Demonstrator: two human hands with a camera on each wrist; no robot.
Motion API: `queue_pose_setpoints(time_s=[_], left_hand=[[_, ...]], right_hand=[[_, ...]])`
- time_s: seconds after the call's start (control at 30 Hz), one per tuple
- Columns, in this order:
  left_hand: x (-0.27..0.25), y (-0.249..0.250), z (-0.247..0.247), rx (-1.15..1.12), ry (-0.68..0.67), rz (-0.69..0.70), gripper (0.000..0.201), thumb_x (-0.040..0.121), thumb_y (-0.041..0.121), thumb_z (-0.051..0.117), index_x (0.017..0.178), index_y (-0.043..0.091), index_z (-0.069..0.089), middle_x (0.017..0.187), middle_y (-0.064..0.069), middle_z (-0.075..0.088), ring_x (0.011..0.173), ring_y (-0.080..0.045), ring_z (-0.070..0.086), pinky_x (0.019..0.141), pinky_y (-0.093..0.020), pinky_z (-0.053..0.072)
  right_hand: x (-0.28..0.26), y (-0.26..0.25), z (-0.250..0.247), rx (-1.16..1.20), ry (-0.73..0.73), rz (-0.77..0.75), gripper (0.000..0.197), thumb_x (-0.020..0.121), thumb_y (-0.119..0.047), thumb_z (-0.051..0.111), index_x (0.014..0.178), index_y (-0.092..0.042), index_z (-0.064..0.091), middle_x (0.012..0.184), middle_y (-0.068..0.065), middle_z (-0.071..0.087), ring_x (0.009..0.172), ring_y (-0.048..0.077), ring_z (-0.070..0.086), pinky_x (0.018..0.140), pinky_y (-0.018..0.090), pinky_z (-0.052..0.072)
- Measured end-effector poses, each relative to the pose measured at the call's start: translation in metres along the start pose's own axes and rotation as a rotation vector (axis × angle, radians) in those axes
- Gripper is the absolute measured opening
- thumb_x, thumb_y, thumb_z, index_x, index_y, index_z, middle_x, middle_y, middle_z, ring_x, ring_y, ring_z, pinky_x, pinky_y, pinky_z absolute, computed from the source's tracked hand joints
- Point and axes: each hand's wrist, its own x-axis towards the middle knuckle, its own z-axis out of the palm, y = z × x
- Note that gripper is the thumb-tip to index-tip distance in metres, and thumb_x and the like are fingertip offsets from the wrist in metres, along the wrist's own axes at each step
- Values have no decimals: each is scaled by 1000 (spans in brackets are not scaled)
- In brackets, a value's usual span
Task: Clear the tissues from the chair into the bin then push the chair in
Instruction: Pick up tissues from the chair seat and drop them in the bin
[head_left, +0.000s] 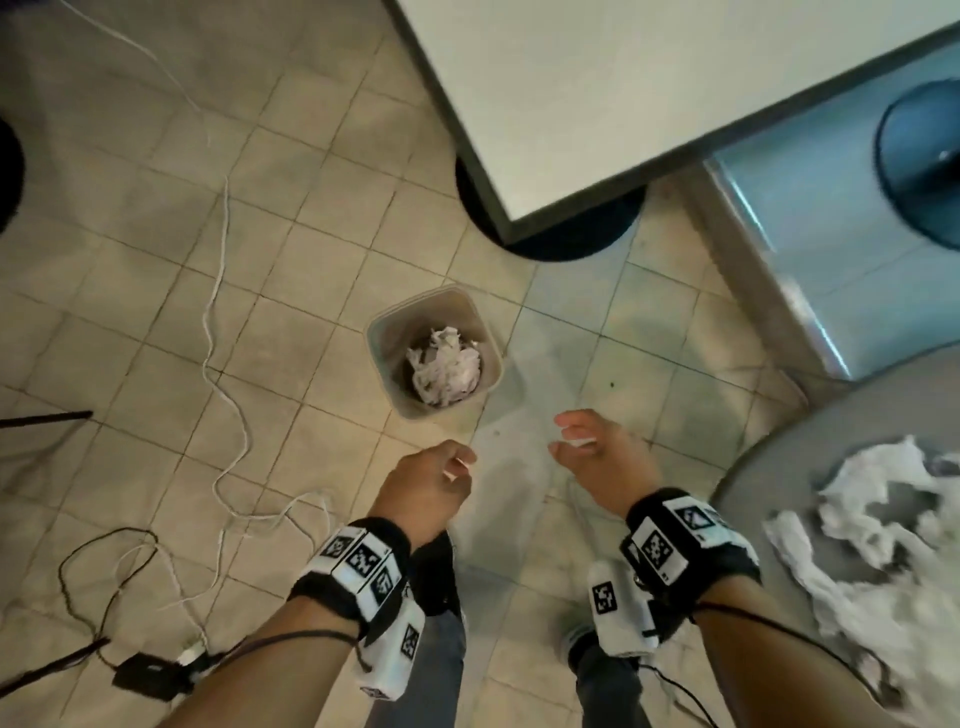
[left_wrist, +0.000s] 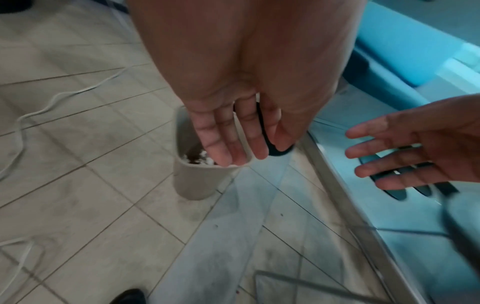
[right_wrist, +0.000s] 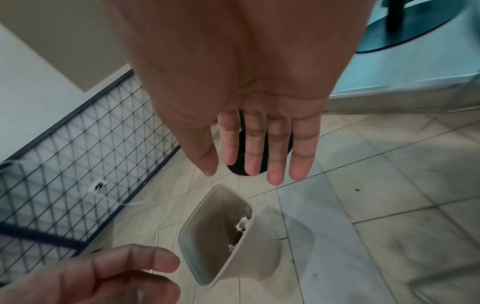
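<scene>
Both hands hover above the floor on the near side of the bin (head_left: 434, 353), and neither holds anything. The left hand (head_left: 426, 488) hangs with fingers loosely extended; the right hand (head_left: 597, 454) is spread flat, fingers straight and slightly apart. A wad of tissue (head_left: 444, 371) already lies in the bin, so the step in hand is probably the trip back for more.

To do it well, turn right toward the chair (head_left: 789, 467), whose grey round seat sits at the near right edge of the head view. Gather the tissues (head_left: 862, 525) there with both hands cupped together, pressing the loose pieces into one bundle so no scrap drifts off on the way. Carry the bundle directly over the bin's opening before letting go, since the bin is narrow and light enough to tip if knocked.

The tissues on the seat are white, thin and crumpled, torn into ragged strips spread across it. They look soft and nearly weightless, likely to cling or flutter. The bin is beige, square-mouthed with rounded corners, standing upright on the tiles near a table (head_left: 649, 78).
</scene>
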Motion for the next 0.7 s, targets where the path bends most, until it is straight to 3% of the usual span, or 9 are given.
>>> queue_pose_setpoints(time_s=[0.1, 0.23, 0.37, 0.47, 0.57, 0.63, 0.7], left_hand=[[-35, 45, 20, 78, -53, 89, 21, 92, 22, 59, 110, 30, 66, 97, 12, 67, 89, -8, 64, 86, -32, 54], [-73, 108, 56, 169, -95, 230, 17, 92, 22, 62, 106, 31, 68, 94, 15, 68, 88, -6, 64, 84, -27, 52], [-98, 170, 110, 295, -205, 348, 15, 92, 25, 62, 104, 32, 68, 94, 14, 69, 88, -3, 64, 83, -24, 51], [-108, 207, 160, 410, -278, 422, 19, 92, 27, 62, 108, 34, 67, 100, 16, 68, 90, 0, 63, 85, -22, 51], [-113, 236, 213, 547, -320, 500, 22, 93, 27, 61, 114, 33, 65, 111, 15, 64, 95, -5, 62, 88, -27, 50], [-115, 250, 249, 655, -329, 535, 24, 93, 28, 60, 117, 32, 63, 119, 13, 58, 99, -11, 61, 91, -32, 50], [-114, 255, 285, 758, -316, 527, 32, 92, 28, 60, 124, 31, 58, 128, 8, 49, 105, -20, 60, 93, -36, 49]], right_hand=[[-46, 20, -26, 137, 48, 33, 26, 89, -25, 66, 114, -21, 62, 106, 1, 61, 88, 19, 63, 81, 31, 52], [-106, 52, -67, 260, 183, 72, 26, 89, -25, 64, 115, -21, 64, 104, 0, 63, 87, 18, 64, 84, 31, 53], [-160, 97, -111, 390, 326, 116, 30, 90, -22, 63, 120, -16, 63, 105, 1, 64, 94, 17, 62, 74, 19, 44], [-197, 140, -141, 480, 462, 152, 28, 88, -24, 65, 116, -20, 65, 104, 1, 66, 93, 18, 65, 82, 28, 49], [-230, 189, -160, 569, 580, 193, 24, 88, -25, 64, 112, -23, 65, 105, -2, 63, 90, 14, 62, 85, 30, 49], [-247, 221, -167, 592, 649, 245, 24, 88, -25, 63, 111, -25, 64, 108, -1, 59, 92, 16, 61, 84, 29, 47], [-258, 253, -170, 578, 701, 317, 29, 87, -26, 61, 116, -27, 62, 116, -1, 52, 97, 19, 60, 89, 34, 49]])
